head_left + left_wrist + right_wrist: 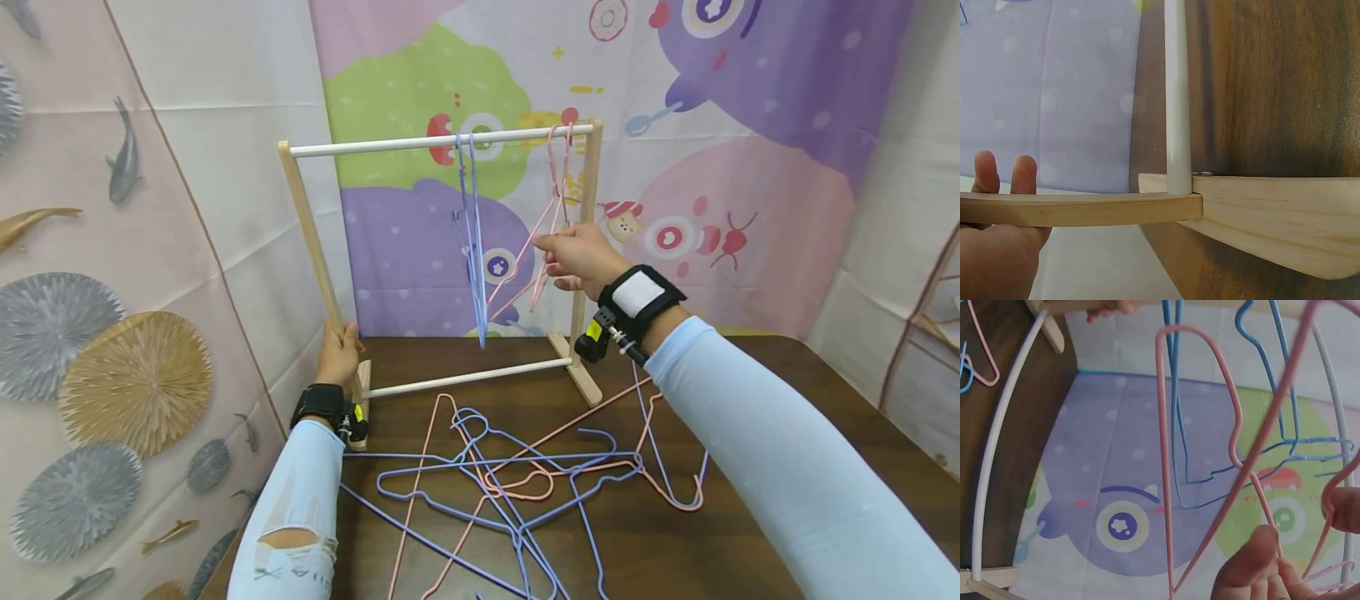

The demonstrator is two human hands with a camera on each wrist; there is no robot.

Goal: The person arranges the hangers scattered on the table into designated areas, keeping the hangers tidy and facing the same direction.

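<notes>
A wooden garment rack with a white top rail point(375, 145) stands on the table. My left hand point(339, 358) grips its left post point(311, 225) low down; in the left wrist view, fingers point(1024, 175) wrap past the post's edge. At the rail's right end hang pink hangers point(517, 265), their hooks over the rail. My right hand point(583, 257) pinches the wire of a pink hanger just below its hook, beside the right post. Blue hangers point(476, 250) hang nearer the middle of the rail, left of the pink ones.
Several loose blue hangers point(450, 506) and pink hangers point(408, 517) lie tangled on the brown table point(750, 400) in front of the rack. A lower white bar point(468, 377) joins the rack's feet. Behind hangs a printed cloth point(712, 275), and a patterned cloth point(180, 275) covers the left side.
</notes>
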